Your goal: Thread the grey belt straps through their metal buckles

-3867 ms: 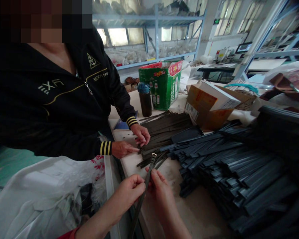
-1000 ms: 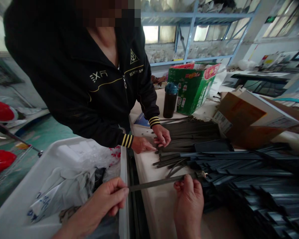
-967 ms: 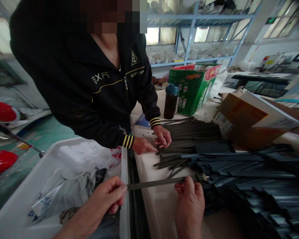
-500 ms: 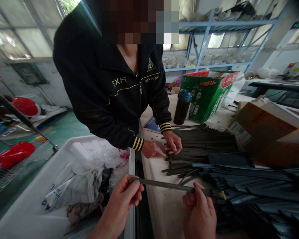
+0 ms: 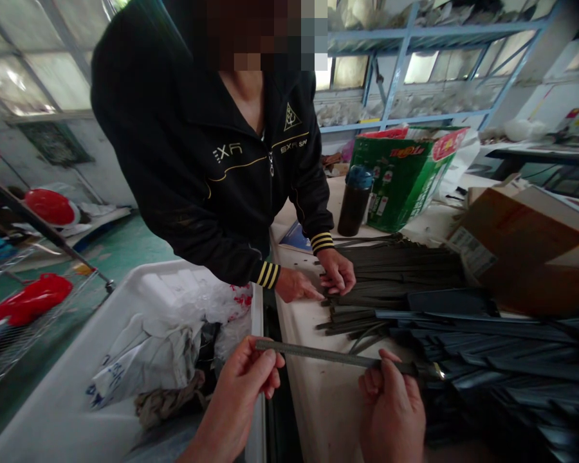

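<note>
A dark flat strap [image 5: 318, 353] is stretched between my two hands above the table's near edge. My left hand [image 5: 253, 379] pinches its left end between thumb and fingers. My right hand [image 5: 393, 399] grips it further right, and a small metallic piece shows at the strap's end beyond that hand. Many similar dark straps [image 5: 400, 267] lie in bundles on the table, with a heap of blue-black strips [image 5: 502, 360] to the right of my right hand.
Across the table corner, a person in a black jacket [image 5: 260, 173] has both hands at the straps' ends. A white bin [image 5: 147, 273] holds bags and cloth. A dark bottle [image 5: 354, 202], a green bag [image 5: 395, 180] and a cardboard box [image 5: 521, 231] stand on the table [image 5: 313, 399].
The held strap and both my hands sit slightly further right in view. The person's hands remain at the straps' ends, and the background has shifted a little.
</note>
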Action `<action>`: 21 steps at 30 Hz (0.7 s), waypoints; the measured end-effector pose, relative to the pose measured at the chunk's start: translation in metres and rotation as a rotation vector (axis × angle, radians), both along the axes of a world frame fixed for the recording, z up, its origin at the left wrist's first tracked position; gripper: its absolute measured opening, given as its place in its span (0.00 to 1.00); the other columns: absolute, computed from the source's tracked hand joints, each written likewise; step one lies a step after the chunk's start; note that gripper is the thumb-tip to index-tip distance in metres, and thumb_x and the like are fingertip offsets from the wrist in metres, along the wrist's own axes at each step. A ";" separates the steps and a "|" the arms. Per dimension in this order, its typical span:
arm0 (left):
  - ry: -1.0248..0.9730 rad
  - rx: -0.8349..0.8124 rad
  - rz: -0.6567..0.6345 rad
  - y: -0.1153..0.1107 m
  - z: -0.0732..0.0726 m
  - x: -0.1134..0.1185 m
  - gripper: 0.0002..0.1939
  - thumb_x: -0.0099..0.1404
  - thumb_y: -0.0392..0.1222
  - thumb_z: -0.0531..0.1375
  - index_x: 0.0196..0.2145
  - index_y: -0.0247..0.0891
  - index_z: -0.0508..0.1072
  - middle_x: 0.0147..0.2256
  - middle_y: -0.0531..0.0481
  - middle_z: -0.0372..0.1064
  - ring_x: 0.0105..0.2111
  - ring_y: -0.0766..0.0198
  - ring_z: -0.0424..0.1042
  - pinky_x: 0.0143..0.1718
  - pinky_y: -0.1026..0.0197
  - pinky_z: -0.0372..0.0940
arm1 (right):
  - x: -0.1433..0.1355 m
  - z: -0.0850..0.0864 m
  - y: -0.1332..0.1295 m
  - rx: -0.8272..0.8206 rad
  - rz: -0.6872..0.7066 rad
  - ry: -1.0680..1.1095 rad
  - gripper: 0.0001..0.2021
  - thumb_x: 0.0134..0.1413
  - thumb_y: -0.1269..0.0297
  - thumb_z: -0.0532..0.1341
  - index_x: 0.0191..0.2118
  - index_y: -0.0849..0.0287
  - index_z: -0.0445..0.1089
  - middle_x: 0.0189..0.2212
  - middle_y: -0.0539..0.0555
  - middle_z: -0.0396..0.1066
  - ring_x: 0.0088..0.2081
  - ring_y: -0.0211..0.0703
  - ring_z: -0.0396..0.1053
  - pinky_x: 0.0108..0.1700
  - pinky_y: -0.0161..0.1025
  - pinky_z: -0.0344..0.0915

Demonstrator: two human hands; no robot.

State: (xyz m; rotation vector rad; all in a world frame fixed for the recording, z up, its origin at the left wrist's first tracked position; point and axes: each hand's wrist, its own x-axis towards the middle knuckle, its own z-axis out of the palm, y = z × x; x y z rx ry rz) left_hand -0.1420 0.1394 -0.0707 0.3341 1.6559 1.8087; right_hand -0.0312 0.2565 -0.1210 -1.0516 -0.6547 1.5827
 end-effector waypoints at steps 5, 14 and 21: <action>-0.073 -0.002 0.029 0.012 -0.006 0.001 0.15 0.51 0.48 0.63 0.23 0.35 0.65 0.21 0.55 0.65 0.18 0.73 0.60 0.19 0.69 0.54 | -0.001 0.003 0.000 -0.035 -0.009 0.017 0.08 0.43 0.61 0.61 0.31 0.58 0.65 0.14 0.40 0.51 0.16 0.30 0.50 0.18 0.30 0.48; 0.063 -0.009 0.066 0.025 -0.010 0.008 0.12 0.52 0.45 0.62 0.21 0.36 0.65 0.18 0.57 0.63 0.17 0.73 0.59 0.19 0.69 0.53 | -0.002 0.003 0.000 -0.001 0.020 0.036 0.09 0.44 0.59 0.61 0.31 0.59 0.65 0.14 0.39 0.49 0.17 0.28 0.48 0.18 0.30 0.48; 0.045 0.006 0.045 0.016 -0.009 0.008 0.12 0.50 0.46 0.63 0.21 0.36 0.65 0.18 0.57 0.63 0.17 0.73 0.59 0.19 0.69 0.53 | -0.004 0.008 0.000 -0.022 0.022 0.041 0.11 0.42 0.57 0.62 0.29 0.59 0.64 0.15 0.39 0.49 0.16 0.28 0.47 0.17 0.30 0.47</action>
